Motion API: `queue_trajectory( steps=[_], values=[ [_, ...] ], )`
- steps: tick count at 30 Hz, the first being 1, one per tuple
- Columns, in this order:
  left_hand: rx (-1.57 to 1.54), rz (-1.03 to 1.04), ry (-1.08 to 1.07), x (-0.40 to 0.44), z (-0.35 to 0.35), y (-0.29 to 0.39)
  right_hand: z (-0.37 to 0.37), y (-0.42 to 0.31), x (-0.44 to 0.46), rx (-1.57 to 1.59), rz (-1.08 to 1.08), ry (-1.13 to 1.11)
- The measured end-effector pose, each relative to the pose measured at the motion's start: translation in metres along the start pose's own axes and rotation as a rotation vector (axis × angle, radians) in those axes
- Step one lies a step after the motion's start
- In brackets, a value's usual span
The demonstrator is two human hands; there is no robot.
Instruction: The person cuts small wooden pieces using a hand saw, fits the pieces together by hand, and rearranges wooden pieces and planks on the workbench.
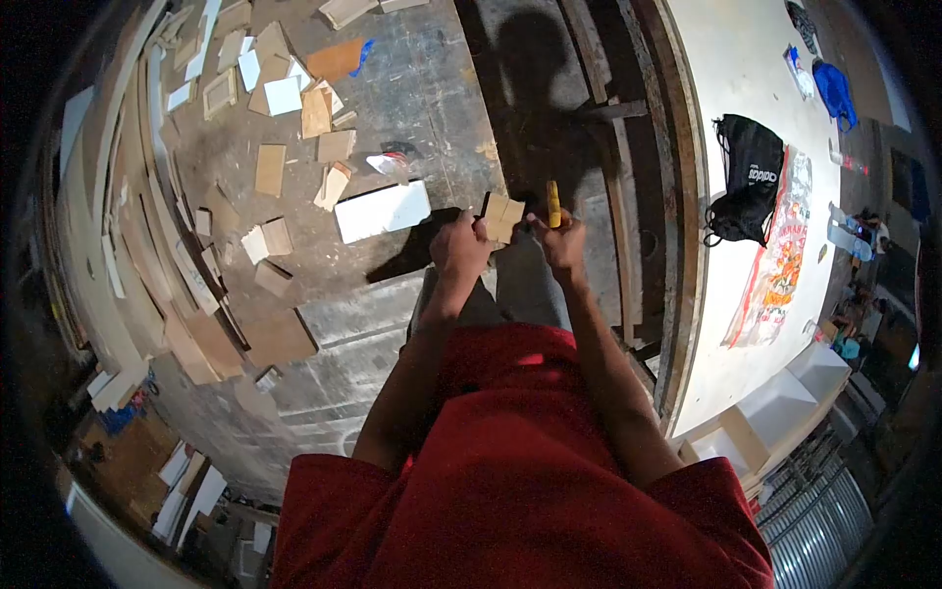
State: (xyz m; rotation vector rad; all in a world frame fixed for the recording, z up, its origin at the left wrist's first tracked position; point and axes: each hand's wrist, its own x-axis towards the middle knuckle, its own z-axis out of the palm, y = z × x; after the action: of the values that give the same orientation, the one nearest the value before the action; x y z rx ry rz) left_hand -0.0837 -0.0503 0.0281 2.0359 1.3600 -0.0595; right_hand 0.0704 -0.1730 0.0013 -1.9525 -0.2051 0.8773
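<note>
My left hand (459, 245) is closed on the left edge of a small, light-brown wooden piece (502, 213) with thin dark lines across its face. Just right of it, my right hand (563, 245) is wrapped round a slim yellow tool (553, 204) that points up; its exact kind is too small to tell. The right fingertips are close to the wooden piece, and whether they touch it is unclear. A white rectangular board (383, 212) lies on the work surface left of my left hand.
Wood offcuts (270, 169) are scattered over the worn work surface (417, 93) to the left, with long strips (157, 236) beyond. On the right, a white table (731, 59) bears a black drawstring bag (751, 177) and a printed sack (780, 270). Wooden beams (618, 177) stand between.
</note>
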Motion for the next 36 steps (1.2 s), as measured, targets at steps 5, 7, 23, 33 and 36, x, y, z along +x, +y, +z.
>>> queue_trajectory(
  steps=[5, 7, 23, 33, 36],
  values=[
    [-0.047, 0.071, -0.008, 0.001, 0.000, -0.006, 0.002, -0.019, -0.012, -0.034, 0.082, -0.067],
    [-0.054, 0.094, -0.024, 0.003, 0.000, -0.008, 0.004, -0.019, -0.010, -0.020, 0.083, -0.084],
    [0.047, 0.212, -0.092, 0.028, -0.040, 0.031, -0.007, -0.013, 0.015, 0.201, 0.056, -0.117],
    [0.109, 0.211, -0.063, 0.011, -0.031, 0.018, -0.028, 0.023, -0.023, 0.084, 0.096, -0.031],
    [0.065, 0.164, 0.014, -0.003, -0.029, 0.020, -0.020, 0.023, -0.028, 0.062, 0.110, -0.079]
  ],
)
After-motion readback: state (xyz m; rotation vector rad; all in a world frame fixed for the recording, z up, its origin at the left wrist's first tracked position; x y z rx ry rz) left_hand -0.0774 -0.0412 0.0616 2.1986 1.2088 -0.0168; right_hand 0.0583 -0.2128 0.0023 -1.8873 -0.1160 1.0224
